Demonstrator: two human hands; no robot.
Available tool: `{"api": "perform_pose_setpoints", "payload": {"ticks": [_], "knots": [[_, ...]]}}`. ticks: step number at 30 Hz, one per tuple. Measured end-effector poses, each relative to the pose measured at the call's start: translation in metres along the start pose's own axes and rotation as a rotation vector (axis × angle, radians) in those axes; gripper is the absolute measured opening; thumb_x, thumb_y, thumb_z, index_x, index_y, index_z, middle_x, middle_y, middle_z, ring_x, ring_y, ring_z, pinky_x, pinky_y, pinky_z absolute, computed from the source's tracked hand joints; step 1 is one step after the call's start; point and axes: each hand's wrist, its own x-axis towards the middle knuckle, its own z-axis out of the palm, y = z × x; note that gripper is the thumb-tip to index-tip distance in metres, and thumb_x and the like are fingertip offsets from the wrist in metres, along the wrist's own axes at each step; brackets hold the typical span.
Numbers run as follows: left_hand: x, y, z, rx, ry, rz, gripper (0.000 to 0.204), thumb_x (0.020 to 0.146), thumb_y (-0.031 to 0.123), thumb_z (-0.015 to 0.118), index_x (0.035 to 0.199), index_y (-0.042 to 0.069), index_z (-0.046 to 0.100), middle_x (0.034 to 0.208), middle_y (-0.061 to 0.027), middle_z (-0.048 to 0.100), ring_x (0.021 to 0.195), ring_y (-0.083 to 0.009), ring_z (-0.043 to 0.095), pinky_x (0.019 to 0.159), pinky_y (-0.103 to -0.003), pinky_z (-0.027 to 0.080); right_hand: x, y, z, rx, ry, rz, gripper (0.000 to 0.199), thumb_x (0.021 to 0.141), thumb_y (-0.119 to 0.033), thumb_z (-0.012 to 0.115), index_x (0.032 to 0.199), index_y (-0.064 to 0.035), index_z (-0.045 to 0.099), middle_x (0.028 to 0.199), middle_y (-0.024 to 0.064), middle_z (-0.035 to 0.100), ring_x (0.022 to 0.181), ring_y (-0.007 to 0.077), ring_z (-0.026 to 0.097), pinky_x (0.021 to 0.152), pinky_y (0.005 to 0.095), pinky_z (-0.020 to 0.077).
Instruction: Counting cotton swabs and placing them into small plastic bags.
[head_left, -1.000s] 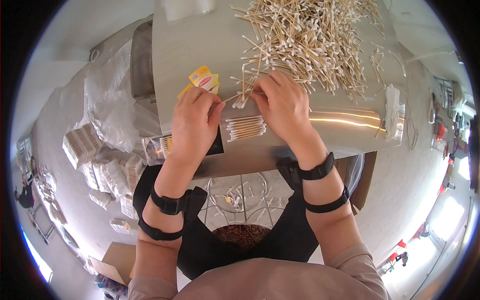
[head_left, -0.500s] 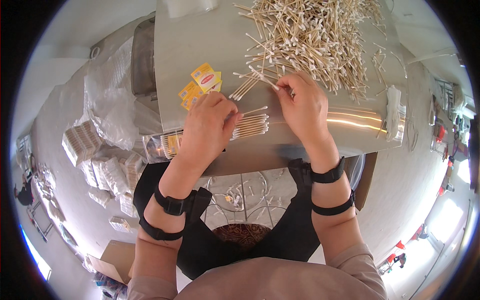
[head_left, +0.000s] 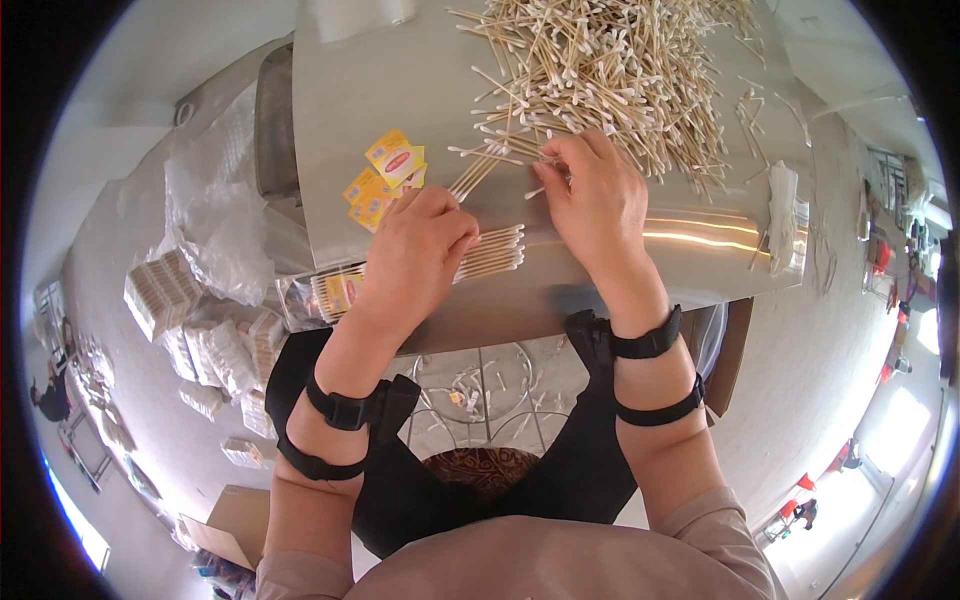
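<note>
My left hand [head_left: 422, 250], fingers curled and thumb against the index finger, lies over a flat row of cotton swabs [head_left: 493, 251]. What it pinches, if anything, is hidden. Beneath that wrist, the other swab ends show beside a yellow card [head_left: 343, 291] in clear packaging. My right hand [head_left: 600, 195] is closed, with the white tip of a cotton swab [head_left: 533, 194] poking out by its thumb. Just beyond its fingers spreads a large heap of loose cotton swabs [head_left: 620, 80]. A few stray swabs [head_left: 474, 178] lie between the hands.
Several yellow cards [head_left: 393, 165] lie beyond my left hand on the metal table [head_left: 350, 90]. White gloves or cloth [head_left: 782, 215] rest at its right edge. Packed swab bundles [head_left: 163, 290] and clear plastic [head_left: 215, 190] are at the left. An opened cardboard box [head_left: 235, 525] stands lower left.
The swab slanting above the row by my left hand now lies in line with it. My right hand has shifted slightly left, and the swab at its fingertips now points down toward me.
</note>
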Motion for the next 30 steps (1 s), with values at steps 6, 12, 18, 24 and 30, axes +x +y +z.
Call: {"api": "perform_pose_setpoints", "payload": {"ticks": [6, 12, 18, 24, 30], "knots": [[0.003, -0.006, 0.006, -0.075, 0.111, -0.027, 0.011, 0.079, 0.006, 0.076, 0.086, 0.004, 0.068, 0.088, -0.0102, 0.061, 0.082, -0.0329, 0.061, 0.078, -0.043, 0.049, 0.002, 0.001, 0.009, -0.09, 0.015, 0.001, 0.012, 0.079, -0.015, 0.077, 0.084, -0.0113, 0.067, 0.083, 0.0052, 0.06, 0.08, 0.0278, 0.064, 0.067, 0.0405, 0.0518], [0.011, -0.011, 0.014, 0.123, 0.281, -0.015, 0.024, 0.075, 0.008, 0.078, 0.095, 0.005, 0.065, 0.09, -0.0106, 0.06, 0.089, -0.0336, 0.06, 0.079, -0.046, 0.049, 0.004, -0.003, 0.012, -0.077, -0.002, 0.007, 0.011, 0.078, -0.014, 0.077, 0.081, -0.0112, 0.066, 0.083, 0.005, 0.061, 0.08, 0.0277, 0.064, 0.068, 0.0401, 0.0522], [0.014, -0.01, 0.018, 0.097, 0.27, -0.085, 0.023, 0.073, 0.006, 0.079, 0.091, 0.004, 0.064, 0.089, -0.0107, 0.06, 0.089, -0.034, 0.061, 0.081, -0.044, 0.05, 0.004, 0.002, 0.008, -0.139, 0.066, 0.036, 0.012, 0.078, -0.013, 0.076, 0.082, -0.0111, 0.065, 0.083, 0.0049, 0.059, 0.08, 0.0279, 0.063, 0.067, 0.0399, 0.0518], [0.011, -0.012, 0.013, 0.057, 0.227, -0.085, 0.017, 0.077, 0.006, 0.075, 0.092, 0.004, 0.067, 0.084, -0.0114, 0.062, 0.081, -0.0348, 0.062, 0.095, -0.046, 0.05, -0.003, -0.014, 0.009, -0.024, -0.011, -0.151, 0.018, 0.073, -0.014, 0.079, 0.079, -0.0099, 0.062, 0.081, 0.0055, 0.057, 0.076, 0.0276, 0.061, 0.064, 0.0399, 0.0505], [0.01, -0.011, 0.012, 0.096, 0.248, -0.053, 0.017, 0.077, 0.006, 0.076, 0.093, 0.005, 0.068, 0.086, -0.0114, 0.062, 0.081, -0.0339, 0.062, 0.084, -0.044, 0.052, -0.007, -0.021, 0.003, -0.005, -0.092, -0.152, 0.022, 0.071, -0.017, 0.08, 0.077, -0.009, 0.06, 0.083, 0.006, 0.058, 0.078, 0.0279, 0.061, 0.065, 0.0401, 0.051]]}}
